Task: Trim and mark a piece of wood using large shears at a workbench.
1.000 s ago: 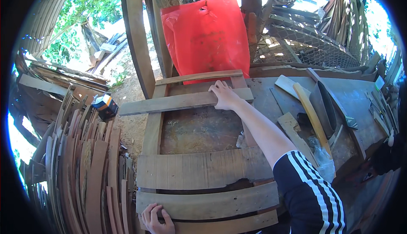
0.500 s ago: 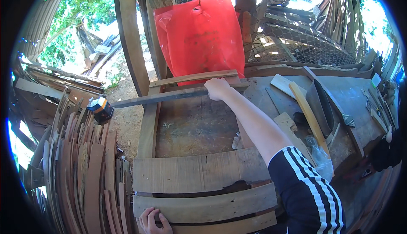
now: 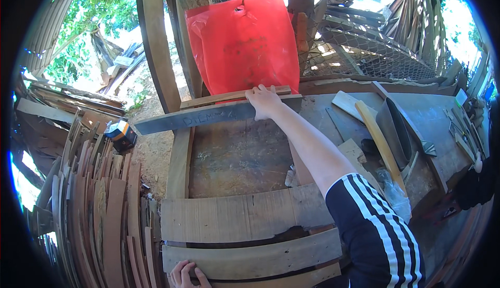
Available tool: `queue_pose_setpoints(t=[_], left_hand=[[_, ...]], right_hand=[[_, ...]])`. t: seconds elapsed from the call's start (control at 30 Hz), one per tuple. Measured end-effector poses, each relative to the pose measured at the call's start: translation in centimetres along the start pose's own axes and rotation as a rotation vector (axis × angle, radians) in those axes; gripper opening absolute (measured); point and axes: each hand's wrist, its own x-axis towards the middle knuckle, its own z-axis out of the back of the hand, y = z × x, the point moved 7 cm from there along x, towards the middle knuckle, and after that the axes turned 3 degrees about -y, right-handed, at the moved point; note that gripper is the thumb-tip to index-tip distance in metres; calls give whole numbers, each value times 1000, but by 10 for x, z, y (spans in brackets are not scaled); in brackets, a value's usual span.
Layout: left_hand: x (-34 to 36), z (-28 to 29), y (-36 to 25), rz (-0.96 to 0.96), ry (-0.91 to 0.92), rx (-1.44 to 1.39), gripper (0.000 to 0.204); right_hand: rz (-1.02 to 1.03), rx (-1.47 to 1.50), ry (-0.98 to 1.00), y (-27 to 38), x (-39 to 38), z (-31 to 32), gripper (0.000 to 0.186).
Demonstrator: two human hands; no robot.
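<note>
My right hand point(image 3: 263, 103) reaches to the far end of a wooden frame, its fingers closed over the top edge of a dark wooden board point(image 3: 200, 117). The board lies across the frame, its broad face turned toward me with marks on it, and its left end sticks out past the frame's side rail point(image 3: 178, 168). Behind it lies a thin wooden strip point(image 3: 216, 98). At the near end, my left hand point(image 3: 186, 276) rests on the left part of a pale slat point(image 3: 250, 256), fingers slightly bent and thumb apart; the lower picture edge cuts it off.
A wide slat point(image 3: 245, 215) with a broken edge spans the frame. Upright wood strips point(image 3: 104, 215) crowd the left, near a small dark box point(image 3: 121, 136). A red plastic sheet point(image 3: 245, 43) hangs behind. Rightward on the bench lie a curved yellowish piece point(image 3: 383, 142) and a clear bag point(image 3: 397, 202).
The dark board has tilted so that its broad face now shows toward me. My right hand has turned with it and shifted slightly left. My left hand stays about where it was.
</note>
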Motion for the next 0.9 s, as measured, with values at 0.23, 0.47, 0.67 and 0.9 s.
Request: queue_pose_setpoints(t=[0.23,0.47,0.67,0.9], left_hand=[[3,2,-2,22,9,4,15],[7,4,-2,8,7,-1,13],[5,1,2,43,3,-49,14],[-8,-7,25,85,-50,-66,13]], right_hand=[[180,-93,45,4,8,0,94],[66,-27,90,2,6,-35,95],[19,15,47,-10,6,-46,81],[-143,171,-42,-5,-68,1,59]])
